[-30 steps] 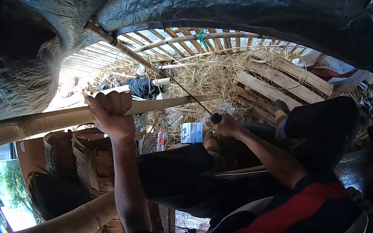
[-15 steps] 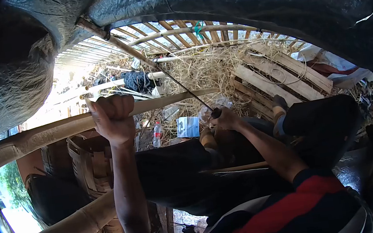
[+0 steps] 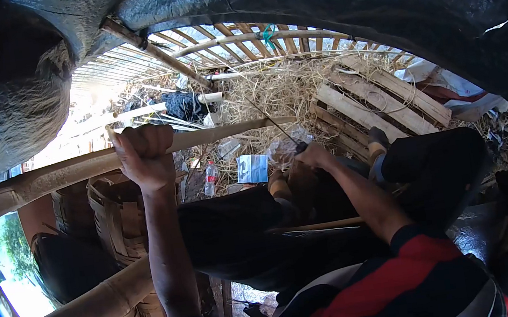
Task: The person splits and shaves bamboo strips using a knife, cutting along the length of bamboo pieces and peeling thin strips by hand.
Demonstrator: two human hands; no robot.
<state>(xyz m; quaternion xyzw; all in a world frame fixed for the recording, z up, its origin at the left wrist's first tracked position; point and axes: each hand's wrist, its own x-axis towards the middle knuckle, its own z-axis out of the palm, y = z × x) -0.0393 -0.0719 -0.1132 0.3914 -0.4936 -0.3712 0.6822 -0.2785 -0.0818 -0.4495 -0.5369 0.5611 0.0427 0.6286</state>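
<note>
Left hand [image 3: 147, 157] clenched round bamboo [image 3: 73, 171]; right hand [image 3: 314, 155] gripping knife handle [image 3: 300, 147].

Single head-worn camera, wide curved view, dark corners. Looks forward, steeply down past wearer's striped sleeve [image 3: 430, 254]. Left hand [image 3: 147, 160], right hand [image 3: 315, 155] near; straw [image 3: 296, 85] beyond; slatted fence [image 3: 250, 42] farther.

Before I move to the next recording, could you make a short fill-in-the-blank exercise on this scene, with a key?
The left hand grips a pole of ____.
The right hand holds the thin tool by its ____, not its tip.
In the picture, the bottle is to the packet's ____.
Missing words: bamboo; handle; left.
</note>
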